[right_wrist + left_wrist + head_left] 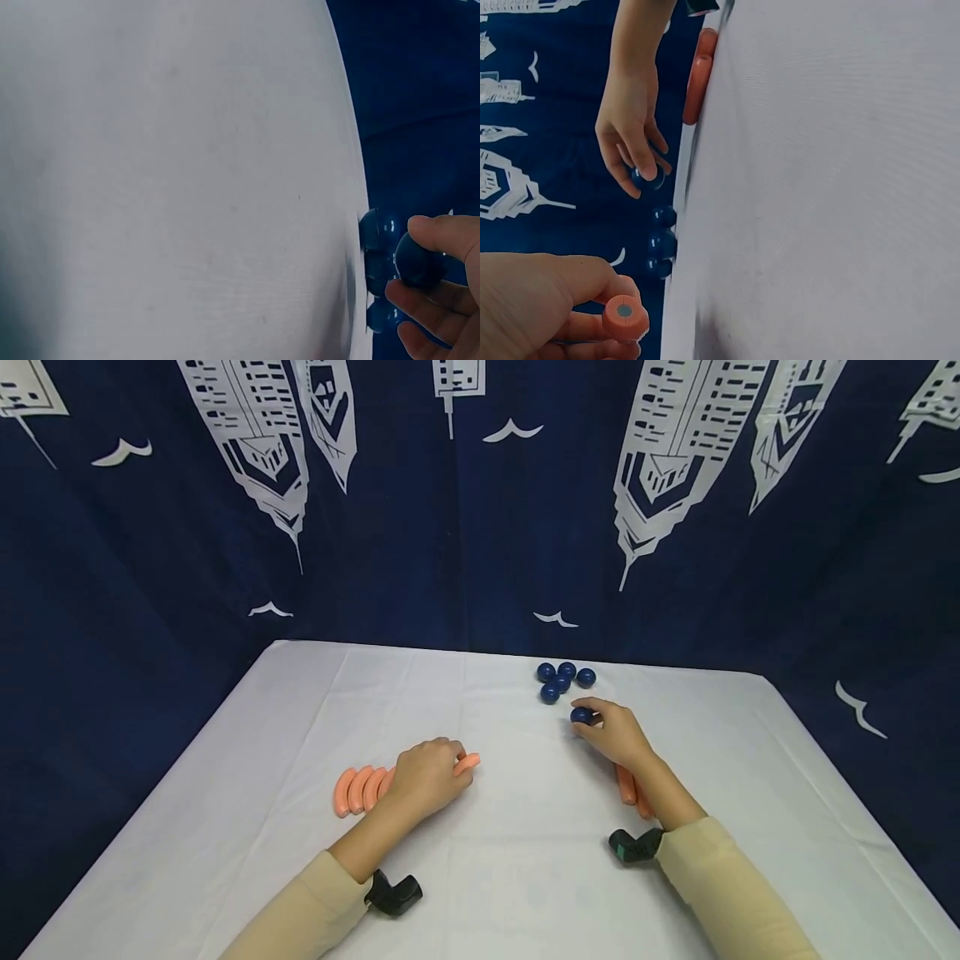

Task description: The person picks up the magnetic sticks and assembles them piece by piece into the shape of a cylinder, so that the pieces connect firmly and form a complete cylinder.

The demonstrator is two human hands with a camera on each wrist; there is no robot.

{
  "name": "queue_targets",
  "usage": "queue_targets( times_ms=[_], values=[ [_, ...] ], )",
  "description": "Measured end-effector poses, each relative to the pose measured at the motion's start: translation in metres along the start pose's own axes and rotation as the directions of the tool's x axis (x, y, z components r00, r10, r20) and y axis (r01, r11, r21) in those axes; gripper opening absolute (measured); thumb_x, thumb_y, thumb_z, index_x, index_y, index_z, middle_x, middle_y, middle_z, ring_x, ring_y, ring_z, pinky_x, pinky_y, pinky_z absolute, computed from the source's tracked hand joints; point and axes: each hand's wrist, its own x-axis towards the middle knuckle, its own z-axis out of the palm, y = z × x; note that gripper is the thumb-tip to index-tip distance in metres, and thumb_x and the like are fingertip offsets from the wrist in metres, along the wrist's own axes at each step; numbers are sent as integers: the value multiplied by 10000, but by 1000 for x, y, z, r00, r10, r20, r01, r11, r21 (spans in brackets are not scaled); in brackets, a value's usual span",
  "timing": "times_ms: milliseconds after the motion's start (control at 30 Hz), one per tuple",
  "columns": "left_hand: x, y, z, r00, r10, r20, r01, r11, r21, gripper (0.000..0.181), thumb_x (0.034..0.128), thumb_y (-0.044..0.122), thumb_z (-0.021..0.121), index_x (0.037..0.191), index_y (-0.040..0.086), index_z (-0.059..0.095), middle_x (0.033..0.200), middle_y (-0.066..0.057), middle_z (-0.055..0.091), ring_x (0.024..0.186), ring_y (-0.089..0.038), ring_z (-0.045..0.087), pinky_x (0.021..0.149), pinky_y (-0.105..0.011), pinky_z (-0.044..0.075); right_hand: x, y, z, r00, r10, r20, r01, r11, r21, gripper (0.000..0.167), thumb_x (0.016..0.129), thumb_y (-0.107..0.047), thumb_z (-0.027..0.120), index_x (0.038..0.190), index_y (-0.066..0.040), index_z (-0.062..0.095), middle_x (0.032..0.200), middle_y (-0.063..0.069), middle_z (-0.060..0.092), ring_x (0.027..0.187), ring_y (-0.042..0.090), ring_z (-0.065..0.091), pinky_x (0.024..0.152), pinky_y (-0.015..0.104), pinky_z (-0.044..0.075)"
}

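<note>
My left hand (pixel 429 777) grips a curved orange rod (pixel 467 764) above the table; the left wrist view shows a small grey disc in the end of this orange rod (pixel 625 318). Beside that hand lies a row of similar curved orange rods (pixel 357 792), partly hidden behind it. My right hand (pixel 621 739) pinches a dark blue ball (pixel 581 716) between thumb and fingers. Just beyond it, several matching blue balls (pixel 550 693) sit close together. Under the right forearm lie two darker orange straight rods (pixel 626 787), partly covered.
A white cloth covers the table (pixel 495 877), and its far edge runs just behind the blue balls. Behind hangs a dark blue curtain (pixel 450 543) with white building prints. Black devices are worn at the left wrist (pixel 397 895) and the right wrist (pixel 634 847).
</note>
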Motion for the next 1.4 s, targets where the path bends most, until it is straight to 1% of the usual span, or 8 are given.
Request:
queue_targets(
  times_ms=[67, 267, 500, 700, 900, 967, 1133, 1400],
  values=[
    [4, 3, 1, 1000, 3, -5, -3, 1000, 4, 91, 833, 234, 691, 806, 147, 691, 650, 48, 504, 564, -144, 489, 482, -319, 403, -3, -2, 0, 1000, 3, -3, -3, 1000, 18, 369, 895, -149, 684, 1242, -36, 634, 1089, 164, 677, 935, 311, 637, 800, 455, 477],
    [15, 7, 5, 1000, 3, 7, -3, 1000, 9, 117, 849, 262, 705, 856, 145, 711, 667, 29, 518, 594, -152, 505, 488, -322, 403, -11, -7, -1, 1000, 12, -10, -12, 998, 55, 376, 901, -149, 686, 1259, -47, 627, 1080, 148, 674, 984, 326, 634, 814, 465, 493],
    [27, 11, 10, 1000, 0, 11, 0, 1000, 8, 122, 842, 252, 708, 905, 150, 726, 685, 23, 523, 649, -179, 548, 507, -343, 425, -17, -11, 1, 999, -6, -33, 9, 996, 86, 390, 894, -147, 699, 1263, -45, 623, 1021, 137, 674, 967, 330, 638, 821, 474, 494],
    [32, 14, 14, 1000, 9, -15, -9, 1000, 19, 164, 844, 270, 727, 969, 164, 744, 716, 11, 554, 721, -197, 580, 526, -354, 450, -23, -13, 4, 998, -24, -57, 31, 993, 115, 393, 890, -128, 704, 1264, -36, 622, 1047, 168, 668, 944, 350, 636, 827, 484, 502],
    [37, 17, 17, 999, 14, -35, -13, 1000, 28, 170, 856, 279, 727, 982, 168, 752, 722, 5, 563, 737, -202, 584, 545, -359, 468, -28, -19, 8, 999, -36, -36, 41, 986, 164, 406, 889, -112, 708, 1273, -20, 613, 1118, 164, 661, 975, 316, 622, 857, 471, 499],
    [38, 19, 18, 999, 20, -31, -19, 999, 33, 171, 863, 292, 724, 981, 172, 752, 721, 8, 558, 737, -197, 578, 548, -349, 464, -30, -22, 10, 999, -37, -31, 42, 984, 172, 406, 887, -108, 709, 1270, -14, 613, 1153, 168, 653, 986, 304, 615, 869, 471, 493],
    [42, 23, 20, 1000, 27, -15, -27, 999, 37, 190, 862, 300, 732, 1001, 173, 753, 740, 6, 572, 740, -186, 571, 543, -326, 453, -34, -29, 15, 999, -44, -24, 47, 984, 171, 409, 879, -112, 720, 1263, -11, 621, 1175, 171, 648, 991, 292, 614, 868, 466, 495],
    [46, 30, 26, 1000, 23, 18, -24, 999, 47, 227, 860, 317, 741, 1048, 190, 755, 837, -8, 630, 822, -199, 602, 603, -363, 498, -39, -35, 22, 998, -65, -26, 68, 982, 174, 406, 865, -119, 735, 1245, -16, 634, 1158, 157, 664, 987, 299, 625, 850, 460, 509]
  ],
)
